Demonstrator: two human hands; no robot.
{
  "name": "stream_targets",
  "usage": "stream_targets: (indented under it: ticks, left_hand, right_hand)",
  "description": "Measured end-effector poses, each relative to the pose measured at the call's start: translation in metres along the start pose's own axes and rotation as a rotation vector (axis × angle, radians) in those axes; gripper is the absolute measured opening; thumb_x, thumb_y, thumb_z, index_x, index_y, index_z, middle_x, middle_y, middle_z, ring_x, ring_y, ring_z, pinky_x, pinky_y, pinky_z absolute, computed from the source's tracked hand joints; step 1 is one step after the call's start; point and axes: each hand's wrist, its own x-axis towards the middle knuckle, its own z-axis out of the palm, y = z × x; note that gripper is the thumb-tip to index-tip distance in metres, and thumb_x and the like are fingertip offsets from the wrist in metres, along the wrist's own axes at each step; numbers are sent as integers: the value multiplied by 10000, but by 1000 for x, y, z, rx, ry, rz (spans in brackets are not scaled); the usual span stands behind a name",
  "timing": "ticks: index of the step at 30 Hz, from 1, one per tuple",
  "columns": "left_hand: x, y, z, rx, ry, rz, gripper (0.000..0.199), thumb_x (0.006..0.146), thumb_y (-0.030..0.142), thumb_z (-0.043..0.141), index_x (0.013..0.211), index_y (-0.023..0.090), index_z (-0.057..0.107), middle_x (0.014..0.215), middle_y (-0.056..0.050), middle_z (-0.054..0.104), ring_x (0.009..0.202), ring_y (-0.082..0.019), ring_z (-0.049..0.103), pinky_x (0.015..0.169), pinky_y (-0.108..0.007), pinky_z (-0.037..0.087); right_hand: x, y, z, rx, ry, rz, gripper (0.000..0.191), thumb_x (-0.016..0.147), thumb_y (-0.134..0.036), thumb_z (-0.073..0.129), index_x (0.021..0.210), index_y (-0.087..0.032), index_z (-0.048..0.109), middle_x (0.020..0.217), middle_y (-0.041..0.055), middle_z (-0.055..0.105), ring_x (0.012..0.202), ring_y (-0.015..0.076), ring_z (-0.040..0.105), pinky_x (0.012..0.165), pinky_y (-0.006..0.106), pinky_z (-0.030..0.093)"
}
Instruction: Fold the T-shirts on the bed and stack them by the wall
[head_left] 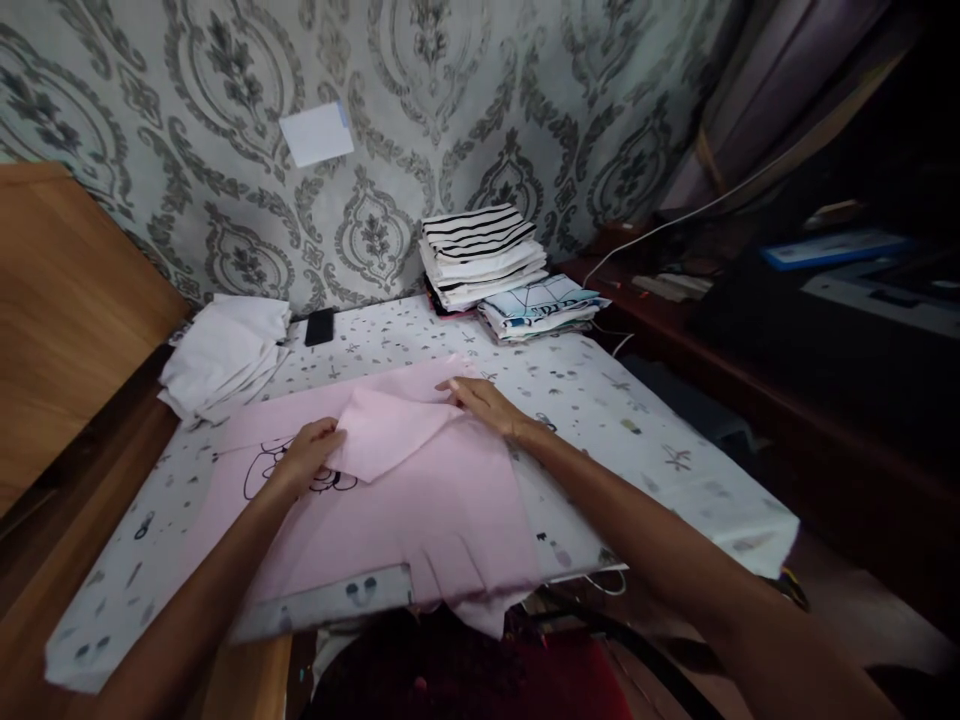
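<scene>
A pink cloth with a black line drawing lies spread over the table, its near edge hanging over the front. A smaller pink piece or flap is lifted above it. My left hand pinches the left side of this flap, over the drawing and partly hiding it. My right hand has its fingers closed on the flap's upper right corner, near the far right edge of the cloth.
White folded cloths lie at the table's back left beside a black phone. Striped folded fabrics and a printed stack stand at the back. A wooden panel borders the left; a white cable runs at right.
</scene>
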Motion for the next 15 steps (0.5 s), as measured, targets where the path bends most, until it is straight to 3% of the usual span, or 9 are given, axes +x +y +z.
stream_targets:
  ticks: [3,7,11,15]
  left_hand:
    - [2,-4,-2,23,-46,-5,348,577,465,697,725,169,588,594,36,513,529,-110,474,450,-196,339]
    - [-1,-3,4,82,-64,-38,357,604,495,669,754,183,582,646,25,544,593,-151,553,486,-248,472]
    - [4,-7,4,121,14,10,359,638,527,643,735,198,536,580,60,447,504,-118,473,391,-206,389]
    - [7,-15,-4,106,78,8,398,653,541,654,829,195,566,612,59,470,492,-107,447,366,-189,343]
  right_hand:
    - [1,5,2,-26,-36,-25,503,921,-545,547,1268,-190,630,881,48,695,840,213,628,810,357,485]
    - [4,13,5,17,-79,-36,542,823,-364,650,1323,-169,572,777,-5,650,730,164,577,738,311,470]
    - [5,16,5,79,-102,-62,522,817,-307,625,1321,-184,569,782,-20,622,720,142,554,741,297,456]
    - [5,15,3,131,-123,-79,492,856,-315,595,1329,-184,558,770,-31,558,702,132,513,692,275,420]
